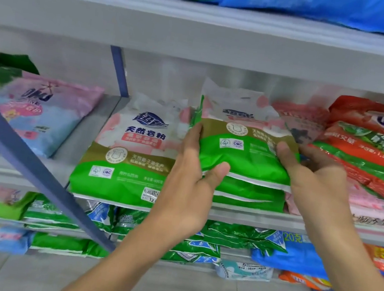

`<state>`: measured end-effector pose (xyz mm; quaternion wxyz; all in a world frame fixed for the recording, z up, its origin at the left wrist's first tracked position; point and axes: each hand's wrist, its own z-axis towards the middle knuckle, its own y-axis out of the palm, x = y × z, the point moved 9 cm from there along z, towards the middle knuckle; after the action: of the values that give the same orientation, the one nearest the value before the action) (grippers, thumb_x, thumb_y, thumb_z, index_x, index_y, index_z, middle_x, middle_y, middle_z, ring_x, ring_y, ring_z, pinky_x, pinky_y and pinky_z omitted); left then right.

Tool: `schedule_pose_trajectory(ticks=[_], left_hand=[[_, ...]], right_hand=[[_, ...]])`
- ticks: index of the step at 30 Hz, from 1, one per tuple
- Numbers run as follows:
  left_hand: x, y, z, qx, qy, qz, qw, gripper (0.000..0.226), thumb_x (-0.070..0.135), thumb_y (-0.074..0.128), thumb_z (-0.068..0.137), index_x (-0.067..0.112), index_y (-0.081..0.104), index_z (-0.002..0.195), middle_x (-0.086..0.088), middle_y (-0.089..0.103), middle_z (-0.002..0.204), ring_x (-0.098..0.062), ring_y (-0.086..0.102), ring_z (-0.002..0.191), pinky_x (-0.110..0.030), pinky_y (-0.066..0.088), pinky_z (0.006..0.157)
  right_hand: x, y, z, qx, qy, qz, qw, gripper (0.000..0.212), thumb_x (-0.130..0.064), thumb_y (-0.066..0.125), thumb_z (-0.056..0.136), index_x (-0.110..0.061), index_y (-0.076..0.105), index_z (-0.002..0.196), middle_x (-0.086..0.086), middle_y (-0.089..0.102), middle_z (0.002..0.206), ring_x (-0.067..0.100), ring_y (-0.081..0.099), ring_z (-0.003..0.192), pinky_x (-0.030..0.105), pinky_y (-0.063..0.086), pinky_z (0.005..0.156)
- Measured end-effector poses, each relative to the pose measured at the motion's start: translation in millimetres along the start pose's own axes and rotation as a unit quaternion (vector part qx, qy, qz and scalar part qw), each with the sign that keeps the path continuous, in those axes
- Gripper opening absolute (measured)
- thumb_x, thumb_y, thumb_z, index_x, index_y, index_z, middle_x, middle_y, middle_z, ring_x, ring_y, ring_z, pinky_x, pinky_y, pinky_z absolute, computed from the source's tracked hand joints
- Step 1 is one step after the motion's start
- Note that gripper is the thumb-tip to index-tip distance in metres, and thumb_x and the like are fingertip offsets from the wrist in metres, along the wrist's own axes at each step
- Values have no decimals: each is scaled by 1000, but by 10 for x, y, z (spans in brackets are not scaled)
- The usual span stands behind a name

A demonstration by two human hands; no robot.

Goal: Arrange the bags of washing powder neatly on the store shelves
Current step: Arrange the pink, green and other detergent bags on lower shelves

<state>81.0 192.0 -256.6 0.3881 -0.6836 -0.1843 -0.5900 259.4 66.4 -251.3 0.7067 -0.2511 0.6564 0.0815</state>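
A green, gold and white bag of washing powder [243,151] lies on top of a short stack of like bags [248,195] on the middle shelf [323,228]. My left hand [192,170] grips its left end, thumb curled under the front edge. On the bag's right end is my right hand [312,172], thumb on top and fingers behind it. A matching bag [123,157] lies alone just to the left, its front edge hanging over the shelf lip.
A pink and blue bag [33,110] lies at far left, behind a blue diagonal brace [32,160]. Red OMO bags [373,154] and pink bags [374,209] crowd the right. Blue bags [333,6] fill the top shelf; several green and blue bags [195,244] sit on lower shelves.
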Motion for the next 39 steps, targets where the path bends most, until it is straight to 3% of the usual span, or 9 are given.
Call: schedule_pose_trajectory(ticks=[5,11,14,17,20,24,31,36,39], left_hand=[[9,-46,-47,-22,-14,26,999,77,35,61,100,46,13,159,21,30,161,-2,30,145,-37,27,123],[-130,-797,-199,60,-1,172,983,62,47,75,85,40,48,140,26,52,130,1,46,125,-27,39,109],[-340,-1262,-199,138,-28,252,957,60,45,69,89,24,51,142,0,55,140,-24,44,136,-46,37,115],[-662,-1525,-143,145,-142,252,946,68,61,52,95,13,46,142,-14,55,143,-36,47,134,-47,39,112],[-836,-1624,-110,138,-190,178,956,56,62,53,95,14,58,122,-11,66,121,-36,58,115,-43,46,99],[-816,-1667,-98,182,-148,128,964,35,45,58,99,14,60,115,-1,65,107,-28,59,103,-34,42,84],[-726,-1796,29,283,-37,40,957,13,18,50,105,17,57,94,2,61,81,3,52,63,-15,39,57],[-818,-1708,277,246,-72,46,965,32,21,49,104,20,38,74,0,43,67,-17,41,57,-35,33,59],[-836,-1668,173,224,-34,41,973,22,36,45,107,21,55,94,3,55,80,-14,51,71,-33,35,64]], right_hand=[[-65,24,-58,6,-22,-171,985,38,-49,58,99,-24,65,127,8,69,114,32,65,102,38,48,86],[-680,361,-1168,77,-270,-227,933,19,-24,65,95,-17,68,112,2,61,112,19,58,103,36,49,88],[-320,934,-1426,-86,-96,-214,968,39,-71,44,93,-38,62,102,-19,67,99,2,63,88,24,46,77],[217,1435,-1563,-238,157,-211,935,69,-91,29,72,-49,53,120,-11,61,133,13,60,120,28,43,98],[329,1679,-1563,-175,249,-23,952,92,-92,49,67,-35,52,140,-1,75,107,12,71,97,37,55,90],[351,1749,-1491,-94,228,30,969,61,-50,62,95,-14,49,142,-4,67,58,4,63,53,37,55,65],[73,1953,-1138,-82,159,21,984,38,-46,61,98,-20,52,124,9,73,102,26,70,96,46,53,93],[40,2016,-875,-55,135,55,988,22,-35,60,101,-20,54,116,0,65,75,19,65,65,41,54,75],[126,1981,-1009,-68,128,58,988,32,-43,57,101,-18,49,120,1,65,68,16,64,61,40,55,71]])
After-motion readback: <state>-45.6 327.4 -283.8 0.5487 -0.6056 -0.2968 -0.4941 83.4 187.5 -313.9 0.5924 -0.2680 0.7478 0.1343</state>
